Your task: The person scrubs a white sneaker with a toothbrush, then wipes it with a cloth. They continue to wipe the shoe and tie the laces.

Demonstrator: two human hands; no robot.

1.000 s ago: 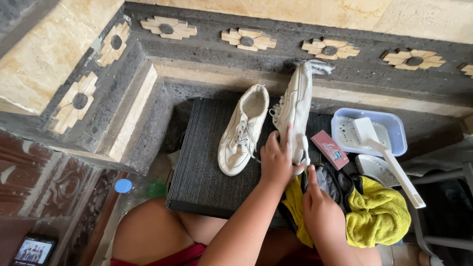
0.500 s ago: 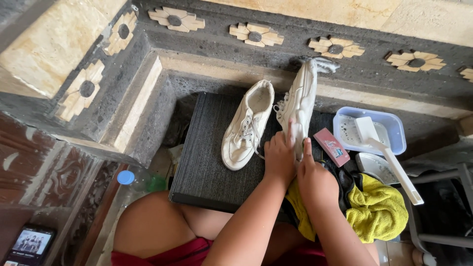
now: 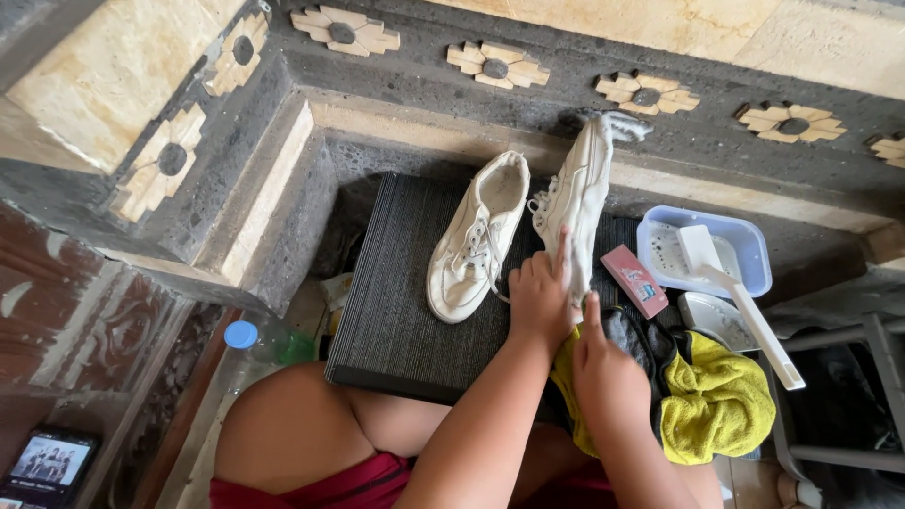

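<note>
Two white lace-up sneakers lie on a dark ribbed mat [image 3: 396, 302] in front of my knees. The left sneaker [image 3: 471, 245] lies flat with its opening up. The right sneaker [image 3: 580, 198] is tipped on its side, heel towards the stone wall. My left hand [image 3: 539, 300] grips its near end, fingers pressed on the side. My right hand [image 3: 603, 368] is just below it, over a yellow cloth [image 3: 716, 405], with one finger stretched up to the shoe's toe. Whether it holds the cloth is hidden.
A pale blue tub [image 3: 749, 250] holds a white long-handled brush [image 3: 745, 311], and a pink packet [image 3: 633, 280] lies beside it. A blue-capped bottle [image 3: 269, 341] and a phone [image 3: 47, 462] are at the left. A carved stone ledge [image 3: 490, 66] runs behind, and a grey frame [image 3: 848, 396] stands at the right.
My right hand has come up from the yellow cloth to the toe of the tipped sneaker, beside my left hand. The left hand keeps its hold on the shoe.
</note>
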